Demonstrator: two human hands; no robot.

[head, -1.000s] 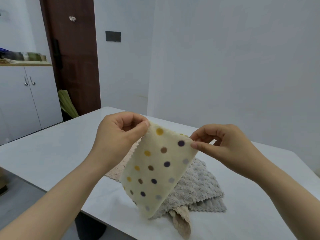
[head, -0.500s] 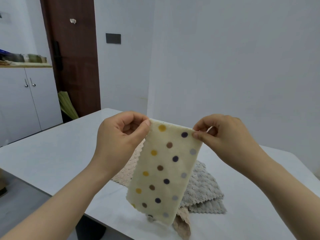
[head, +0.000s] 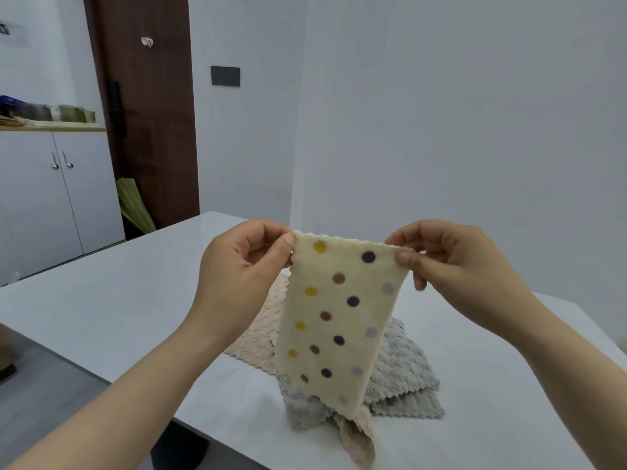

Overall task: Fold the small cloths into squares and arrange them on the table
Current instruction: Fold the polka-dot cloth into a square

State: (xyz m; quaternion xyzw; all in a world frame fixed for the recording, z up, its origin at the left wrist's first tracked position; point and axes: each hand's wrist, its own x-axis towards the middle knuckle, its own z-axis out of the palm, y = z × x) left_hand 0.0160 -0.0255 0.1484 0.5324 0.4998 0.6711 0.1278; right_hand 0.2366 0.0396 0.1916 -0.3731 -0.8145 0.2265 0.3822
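The white table [head: 101, 317] fills the lower part of your view, one corner pointing toward the dark brown door [head: 149, 130] and the white cabinet [head: 51, 198].

On the table in front of you lies a loose pile. A grey cloth [head: 400, 374] is spread on the right. A beige cloth [head: 258, 340] lies flat on the left, and a crumpled beige end trails toward the near table edge.

Above that pile you hold the cream dotted cloth [head: 339, 317] in the air. It forms a long, narrow strip with its long axis close to vertical. The short top edge runs nearly level between your hands. The free lower end points down and leans a little to your right, in front of the grey cloth. You cannot tell from here whether that end touches the pile.

Your left hand [head: 244, 276] pinches the top left corner between thumb and curled fingers, knuckles turned toward you. Your right hand [head: 454, 276] pinches the top right corner the same way, with the thumb tip [head: 403, 257] lying on the near face of the cloth beside a dark purple dot. Both hands are well clear of the tabletop.
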